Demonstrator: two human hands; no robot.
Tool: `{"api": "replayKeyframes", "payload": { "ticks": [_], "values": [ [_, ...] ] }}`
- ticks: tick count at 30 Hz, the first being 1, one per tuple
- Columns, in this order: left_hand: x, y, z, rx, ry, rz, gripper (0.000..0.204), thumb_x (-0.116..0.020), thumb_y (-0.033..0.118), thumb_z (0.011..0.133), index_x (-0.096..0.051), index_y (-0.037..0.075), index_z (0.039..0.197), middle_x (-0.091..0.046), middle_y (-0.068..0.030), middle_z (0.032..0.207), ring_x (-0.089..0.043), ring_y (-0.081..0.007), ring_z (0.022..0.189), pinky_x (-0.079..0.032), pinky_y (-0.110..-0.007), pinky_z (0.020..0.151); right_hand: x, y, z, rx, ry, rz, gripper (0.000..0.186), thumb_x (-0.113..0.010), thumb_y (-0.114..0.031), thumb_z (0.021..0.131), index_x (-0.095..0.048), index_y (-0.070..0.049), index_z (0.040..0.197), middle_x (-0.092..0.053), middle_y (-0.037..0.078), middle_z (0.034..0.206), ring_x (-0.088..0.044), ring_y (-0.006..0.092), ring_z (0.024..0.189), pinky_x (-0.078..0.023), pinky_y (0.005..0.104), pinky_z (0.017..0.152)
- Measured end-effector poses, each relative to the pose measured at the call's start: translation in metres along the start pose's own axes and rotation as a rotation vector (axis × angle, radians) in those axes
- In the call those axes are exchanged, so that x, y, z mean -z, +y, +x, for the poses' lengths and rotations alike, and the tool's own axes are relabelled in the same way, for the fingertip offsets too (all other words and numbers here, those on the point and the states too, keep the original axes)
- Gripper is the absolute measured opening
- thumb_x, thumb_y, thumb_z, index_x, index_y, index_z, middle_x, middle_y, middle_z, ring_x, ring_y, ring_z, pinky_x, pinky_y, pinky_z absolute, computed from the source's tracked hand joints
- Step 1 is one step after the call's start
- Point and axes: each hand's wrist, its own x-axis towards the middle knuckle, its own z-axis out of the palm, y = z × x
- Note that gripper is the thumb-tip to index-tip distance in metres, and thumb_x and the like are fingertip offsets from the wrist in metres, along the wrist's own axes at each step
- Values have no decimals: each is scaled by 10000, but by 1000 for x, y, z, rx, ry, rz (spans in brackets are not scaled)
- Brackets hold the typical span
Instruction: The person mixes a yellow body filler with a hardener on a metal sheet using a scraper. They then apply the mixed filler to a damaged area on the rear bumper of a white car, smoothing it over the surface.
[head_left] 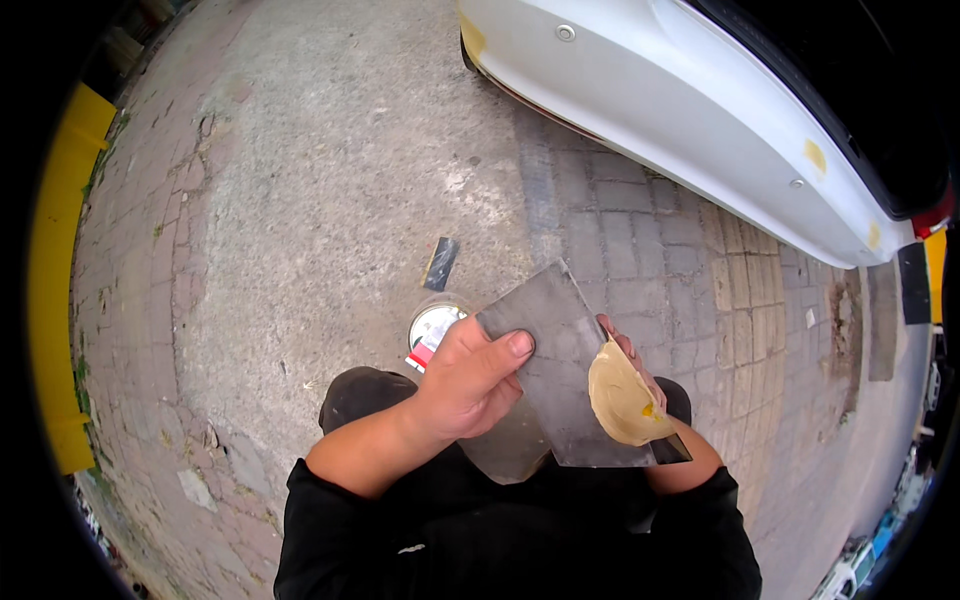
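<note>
My left hand (470, 385) grips a flat grey metal plate (545, 350), its thumb pressed on the upper face. A smooth mound of beige putty (625, 395) with a small yellow streak lies at the plate's right side. Behind that mound is my right hand (655, 388), mostly hidden, with curled fingers at the plate's right edge. A dark, shiny corner (674, 449) sticks out below the putty; whether it belongs to a separate blade I cannot tell. Beyond my left hand stands a round tin (437, 322), with a red and white item (420, 357) against it.
A dark flat strip (440, 263) lies on the concrete just past the tin. The silver-white car bumper (660, 100), with yellowish patches, spans the upper right. Brick paving (640, 250) lies below it. A yellow barrier (65, 270) stands at the far left. My knees flank the plate.
</note>
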Motion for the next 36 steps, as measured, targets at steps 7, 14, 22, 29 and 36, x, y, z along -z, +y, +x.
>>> {"api": "replayKeyframes", "payload": {
  "ticks": [7, 14, 22, 29, 36],
  "values": [
    [-2, 5, -6, -52, -80, -22, 409, -485, 147, 991, -432, -47, 1347, -576, -184, 1286, -567, -275, 1204, -467, -413, 1009, -28, -6, 59, 669, -118, -809, 493, -512, -11, 951, -353, 54, 1413, -396, 304, 1450, -436, 429, 1331, -426, 478, 1041],
    [16, 14, 0, -227, -8, 40, 414, -441, 153, 1001, -430, -57, 1357, -554, -176, 1331, -532, -277, 1249, -404, -428, 1067, -6, -18, 57, 116, 462, -481, 300, -554, 8, 945, -541, 43, 1242, -608, 139, 1179, -575, 184, 1078, -463, 285, 910],
    [33, 13, -6, -466, 345, 592, 189, -444, 129, 1008, -554, 1, 923, -533, 1, 787, -460, -89, 705, -361, -244, 633, -18, -57, 69, 754, 224, -1328, 277, -623, 32, 813, -632, 40, 1090, -651, 189, 1019, -654, 328, 925, -543, 384, 851],
    [33, 1, -9, -716, 336, 1091, 216, -433, 94, 1000, -560, -19, 868, -519, -28, 720, -433, -101, 604, -353, -272, 535, -39, -48, 78, 749, -13, -1498, 273, -644, -37, 739, -681, 49, 996, -666, 173, 1000, -661, 309, 867, -583, 400, 805],
    [33, 5, -13, -683, 362, 1166, 207, -426, 69, 992, -572, -42, 895, -557, -56, 745, -470, -110, 618, -367, -280, 538, -38, -48, 79, 694, -22, -1444, 346, -624, -23, 712, -670, 74, 1041, -640, 169, 985, -647, 318, 880, -569, 418, 834]
  ]
}}
